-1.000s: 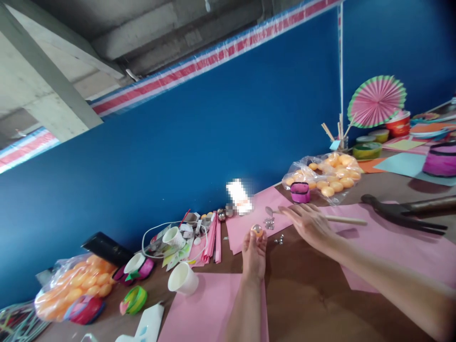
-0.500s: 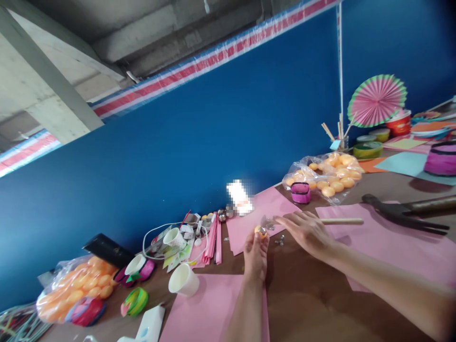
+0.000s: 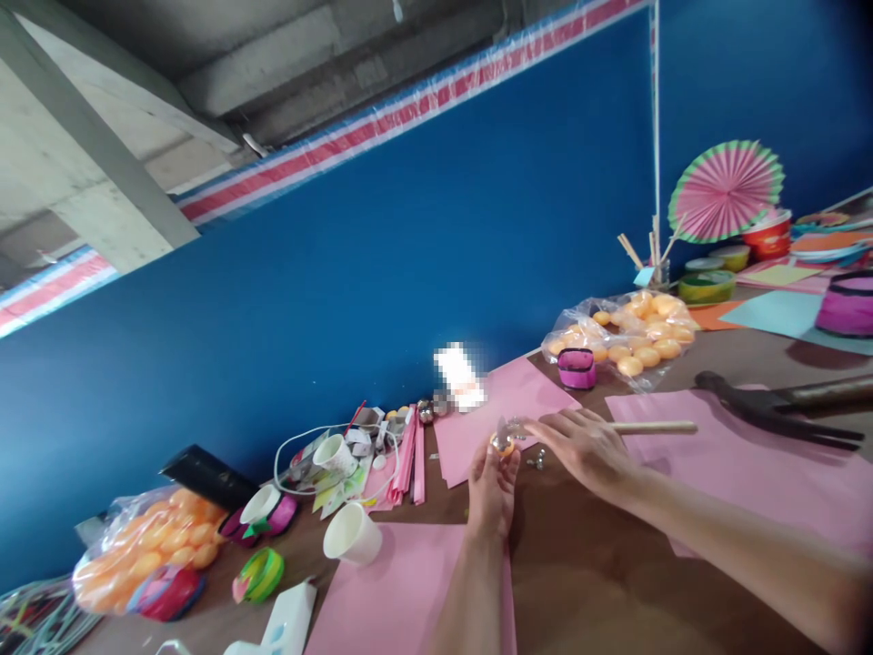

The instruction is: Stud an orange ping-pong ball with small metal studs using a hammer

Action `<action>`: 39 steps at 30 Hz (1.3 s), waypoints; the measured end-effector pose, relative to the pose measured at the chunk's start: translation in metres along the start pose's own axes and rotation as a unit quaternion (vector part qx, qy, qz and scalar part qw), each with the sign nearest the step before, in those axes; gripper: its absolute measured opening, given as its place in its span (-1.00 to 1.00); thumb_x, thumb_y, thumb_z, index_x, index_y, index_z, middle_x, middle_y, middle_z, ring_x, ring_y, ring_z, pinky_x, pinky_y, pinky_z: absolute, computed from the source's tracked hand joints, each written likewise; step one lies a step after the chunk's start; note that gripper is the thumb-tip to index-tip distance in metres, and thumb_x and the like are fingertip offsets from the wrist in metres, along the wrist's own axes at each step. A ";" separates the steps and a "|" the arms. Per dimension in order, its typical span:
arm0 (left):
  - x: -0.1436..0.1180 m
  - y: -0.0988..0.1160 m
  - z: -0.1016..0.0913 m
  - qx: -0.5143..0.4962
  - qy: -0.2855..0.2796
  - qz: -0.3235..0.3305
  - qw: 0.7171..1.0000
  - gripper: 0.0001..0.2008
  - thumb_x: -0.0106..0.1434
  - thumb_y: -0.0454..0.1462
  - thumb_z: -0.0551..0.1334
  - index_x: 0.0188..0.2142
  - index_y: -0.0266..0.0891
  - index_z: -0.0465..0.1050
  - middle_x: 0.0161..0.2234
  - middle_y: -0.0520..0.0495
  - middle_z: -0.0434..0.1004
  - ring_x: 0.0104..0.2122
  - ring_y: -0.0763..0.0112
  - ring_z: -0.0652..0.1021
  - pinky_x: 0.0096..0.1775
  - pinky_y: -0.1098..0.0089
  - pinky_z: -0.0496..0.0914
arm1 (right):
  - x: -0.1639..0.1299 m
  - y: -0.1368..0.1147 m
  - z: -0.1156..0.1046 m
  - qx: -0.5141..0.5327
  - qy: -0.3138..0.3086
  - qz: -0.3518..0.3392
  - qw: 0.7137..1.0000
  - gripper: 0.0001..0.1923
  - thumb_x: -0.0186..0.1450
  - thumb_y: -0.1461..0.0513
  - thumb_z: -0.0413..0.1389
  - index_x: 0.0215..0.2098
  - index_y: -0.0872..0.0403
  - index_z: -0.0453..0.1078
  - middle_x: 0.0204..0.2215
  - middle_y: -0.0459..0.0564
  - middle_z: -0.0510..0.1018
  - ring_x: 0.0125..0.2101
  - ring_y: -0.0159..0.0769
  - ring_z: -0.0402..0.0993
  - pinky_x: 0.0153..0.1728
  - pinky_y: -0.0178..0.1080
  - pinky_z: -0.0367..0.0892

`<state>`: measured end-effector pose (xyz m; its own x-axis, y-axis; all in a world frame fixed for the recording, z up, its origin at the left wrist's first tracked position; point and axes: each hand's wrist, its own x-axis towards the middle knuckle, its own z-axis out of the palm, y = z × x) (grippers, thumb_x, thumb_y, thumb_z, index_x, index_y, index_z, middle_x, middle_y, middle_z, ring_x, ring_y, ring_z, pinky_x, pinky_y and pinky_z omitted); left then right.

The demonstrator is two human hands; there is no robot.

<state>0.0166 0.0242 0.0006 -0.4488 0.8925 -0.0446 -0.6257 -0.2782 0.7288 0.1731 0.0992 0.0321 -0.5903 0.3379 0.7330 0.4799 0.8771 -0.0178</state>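
Observation:
My left hand [image 3: 492, 491] is closed around a small orange ball [image 3: 503, 446], with silvery metal showing on its upper side. In my right hand [image 3: 590, 452] is a small hammer [image 3: 655, 427]; its pale wooden handle sticks out to the right behind the fingers. The hammer's grey head is at the top of the ball and seems to touch it, though the exact contact is too small to make out. Small shiny metal pieces [image 3: 538, 460] lie on the brown table just right of the ball.
Pink sheets [image 3: 737, 464] cover parts of the table. A large claw hammer [image 3: 777, 400] lies at right. Bags of orange balls [image 3: 641, 337] stand at the back right and far left. A white cup [image 3: 353, 535], power strip [image 3: 290, 619] and pink strips [image 3: 407, 464] are at left.
The small hammer's head has shifted slightly left and over the ball. My left hand still holds the ball in almost the same place.

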 end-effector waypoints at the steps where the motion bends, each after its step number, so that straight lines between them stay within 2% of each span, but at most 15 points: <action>1: 0.000 0.000 0.000 0.000 0.002 0.001 1.000 -0.78 0.10 -0.30 0.26 -0.21 -0.28 0.45 -0.28 -0.13 0.55 -0.24 0.38 0.55 -0.10 0.38 0.39 | 0.000 0.000 0.000 -0.001 -0.004 -0.004 1.000 -0.58 0.27 0.37 -0.05 0.08 -0.03 0.22 -0.30 -0.03 0.52 -0.28 -0.29 0.36 -0.23 -0.25 0.16; 5: 0.001 0.002 0.002 -0.008 0.031 0.003 0.999 -0.82 0.10 -0.30 0.26 -0.28 -0.32 0.46 -0.32 -0.12 0.56 -0.26 0.41 0.56 -0.13 0.44 0.40 | 0.000 -0.001 -0.001 0.004 0.018 0.011 1.000 -0.60 0.28 0.36 -0.05 0.06 -0.02 0.24 -0.28 -0.03 0.51 -0.28 -0.31 0.36 -0.23 -0.25 0.16; 11: 0.002 0.001 -0.001 -0.010 0.044 0.000 0.999 -0.85 0.10 -0.31 0.26 -0.32 -0.35 0.46 -0.32 -0.16 0.56 -0.26 0.36 0.56 -0.14 0.40 0.43 | 0.000 -0.003 0.000 0.002 -0.020 -0.003 1.000 -0.57 0.26 0.39 -0.05 0.07 -0.03 0.24 -0.30 -0.03 0.52 -0.28 -0.29 0.37 -0.23 -0.24 0.18; 14: 0.002 0.000 -0.001 -0.008 0.048 -0.006 0.999 -0.85 0.12 -0.27 0.25 -0.36 -0.37 0.46 -0.32 -0.17 0.55 -0.27 0.38 0.56 -0.16 0.43 0.43 | 0.001 -0.002 -0.001 0.000 0.007 0.007 1.000 -0.60 0.27 0.37 -0.06 0.06 -0.02 0.26 -0.30 -0.03 0.53 -0.29 -0.30 0.38 -0.24 -0.24 0.19; 19: 0.002 -0.001 0.000 0.001 0.056 0.007 0.998 -0.81 0.06 -0.29 0.30 -0.30 -0.31 0.46 -0.30 -0.11 0.54 -0.30 0.44 0.56 -0.17 0.46 0.43 | 0.001 0.000 -0.002 -0.006 0.029 0.027 0.999 -0.63 0.27 0.37 -0.05 0.02 0.01 0.30 -0.27 -0.02 0.53 -0.30 -0.31 0.40 -0.26 -0.26 0.20; 25: -0.001 0.000 -0.001 -0.004 0.029 -0.018 0.999 -0.83 0.08 -0.25 0.28 -0.37 -0.34 0.45 -0.37 -0.10 0.55 -0.30 0.39 0.56 -0.20 0.44 0.44 | 0.000 -0.004 0.000 0.008 -0.013 0.014 1.000 -0.57 0.26 0.40 -0.05 0.07 -0.01 0.23 -0.27 -0.02 0.52 -0.26 -0.30 0.38 -0.24 -0.26 0.19; 28: -0.001 0.001 0.000 -0.007 0.027 -0.026 0.999 -0.81 0.10 -0.22 0.27 -0.36 -0.33 0.43 -0.35 -0.12 0.55 -0.25 0.35 0.56 -0.18 0.38 0.43 | 0.000 -0.003 0.001 0.008 0.004 0.025 1.000 -0.60 0.28 0.38 -0.06 0.06 0.01 0.25 -0.24 -0.02 0.52 -0.27 -0.30 0.37 -0.23 -0.24 0.18; 39: -0.003 0.002 0.003 0.009 0.017 -0.008 1.000 -0.81 0.06 -0.25 0.29 -0.32 -0.31 0.45 -0.29 -0.12 0.54 -0.25 0.38 0.55 -0.07 0.33 0.36 | 0.000 -0.003 0.000 0.007 0.018 0.027 0.999 -0.62 0.26 0.37 -0.05 0.03 0.02 0.29 -0.26 -0.01 0.53 -0.28 -0.31 0.39 -0.24 -0.24 0.20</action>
<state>0.0186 0.0225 0.0042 -0.4598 0.8844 -0.0795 -0.6218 -0.2568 0.7398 0.1714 0.0963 0.0315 -0.5407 0.3721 0.7544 0.5008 0.8630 -0.0668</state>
